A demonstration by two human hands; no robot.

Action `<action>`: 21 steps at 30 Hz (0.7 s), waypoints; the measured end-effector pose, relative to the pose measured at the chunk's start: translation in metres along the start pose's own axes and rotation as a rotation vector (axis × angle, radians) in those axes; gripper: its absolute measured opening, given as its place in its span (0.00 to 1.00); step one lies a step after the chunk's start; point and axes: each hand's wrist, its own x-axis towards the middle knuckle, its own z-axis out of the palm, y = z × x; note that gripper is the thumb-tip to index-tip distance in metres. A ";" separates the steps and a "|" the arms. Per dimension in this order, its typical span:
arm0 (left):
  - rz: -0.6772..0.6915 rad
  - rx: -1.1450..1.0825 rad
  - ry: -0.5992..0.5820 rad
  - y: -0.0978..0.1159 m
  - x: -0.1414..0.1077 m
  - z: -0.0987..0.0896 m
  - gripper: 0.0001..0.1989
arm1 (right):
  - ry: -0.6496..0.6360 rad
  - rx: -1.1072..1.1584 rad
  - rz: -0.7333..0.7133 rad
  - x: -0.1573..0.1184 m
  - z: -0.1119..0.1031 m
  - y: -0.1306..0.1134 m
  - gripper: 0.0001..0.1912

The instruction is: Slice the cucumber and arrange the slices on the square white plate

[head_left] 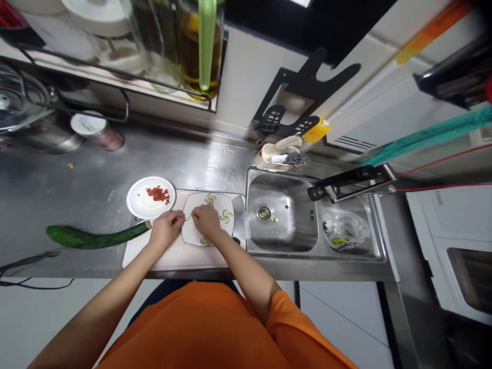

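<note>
From my remote view a steel counter (pixel 184 159) runs across the kitchen, with a sink (pixel 265 242) set into it on the right. Left of the sink I see a pale cutting board (pixel 165 260). A whole-looking cucumber (pixel 92 240) lies along the counter with its right tip over the board's left edge; I judge it firm, fairly heavy and apt to roll, best gripped around the middle. On the board sits a square plate (pixel 194 234), stiff and probably breakable, to be taken by its rim; a round plate (pixel 134 205) is at the board's far left corner, and a knife (pixel 241 218) lies just right of the square one.

The left hand (pixel 166 230) is bent, thumb and fingertips drawn nearly together at the square plate's left edge. The right hand (pixel 206 220) reaches over that plate with fingers curled down. I cannot tell whether either has hold of anything.

Green crescents (pixel 226 217), which I take for cucumber slices, sit in swirls at the plate's far, right and near sides, and a sliver (pixel 187 218) shows between the hands. I expect them light, wet, slippery and easily torn, so I would pinch one gently by its skin edge
</note>
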 end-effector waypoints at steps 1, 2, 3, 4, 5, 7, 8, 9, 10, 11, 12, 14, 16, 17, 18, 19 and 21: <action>-0.001 -0.002 -0.001 0.000 0.000 0.000 0.12 | 0.000 0.001 0.002 0.000 0.000 0.000 0.09; 0.001 -0.005 -0.001 0.000 0.000 0.000 0.12 | 0.002 0.002 0.004 0.000 0.001 0.000 0.09; 0.006 -0.008 -0.002 0.001 0.000 0.000 0.12 | 0.004 0.003 0.004 0.000 0.001 0.000 0.09; 0.011 -0.010 0.000 0.001 -0.001 0.000 0.13 | 0.008 0.003 0.003 0.000 0.001 0.000 0.09; 0.014 -0.011 0.009 0.001 -0.001 -0.001 0.13 | 0.012 0.002 0.000 0.000 0.000 0.000 0.09; 0.004 -0.006 0.045 0.001 -0.002 -0.005 0.14 | 0.022 0.005 -0.002 -0.002 -0.001 0.000 0.09; -0.008 0.002 0.066 0.000 -0.003 -0.007 0.15 | 0.026 0.010 0.002 -0.003 -0.002 0.001 0.09; -0.024 0.017 0.087 -0.001 -0.004 -0.011 0.15 | 0.031 0.017 0.008 -0.005 -0.003 0.002 0.09; -0.037 0.039 0.102 -0.003 -0.006 -0.014 0.16 | 0.035 0.026 0.014 -0.008 -0.004 0.003 0.09; -0.045 0.071 0.104 -0.006 -0.007 -0.017 0.16 | 0.040 0.034 0.020 -0.011 -0.005 0.005 0.09; -0.050 0.112 0.098 -0.008 -0.009 -0.020 0.16 | 0.043 0.041 0.026 -0.014 -0.005 0.006 0.09; -0.065 0.216 0.068 -0.010 -0.012 -0.022 0.17 | 0.040 0.046 0.031 -0.021 -0.005 0.009 0.09; -0.101 0.329 0.019 -0.009 -0.015 -0.021 0.18 | 0.035 0.044 0.039 -0.027 -0.003 0.011 0.09; -0.120 0.379 -0.007 -0.008 -0.015 -0.019 0.18 | 0.035 0.041 0.039 -0.030 -0.001 0.012 0.09; -0.133 0.417 -0.031 -0.006 -0.016 -0.017 0.18 | 0.038 0.039 0.037 -0.033 0.000 0.012 0.10; -0.138 0.442 -0.052 -0.003 -0.015 -0.014 0.18 | 0.042 0.036 0.036 -0.035 0.002 0.011 0.10; -0.137 0.458 -0.075 0.000 -0.015 -0.010 0.18 | 0.050 0.029 0.034 -0.039 0.004 0.010 0.10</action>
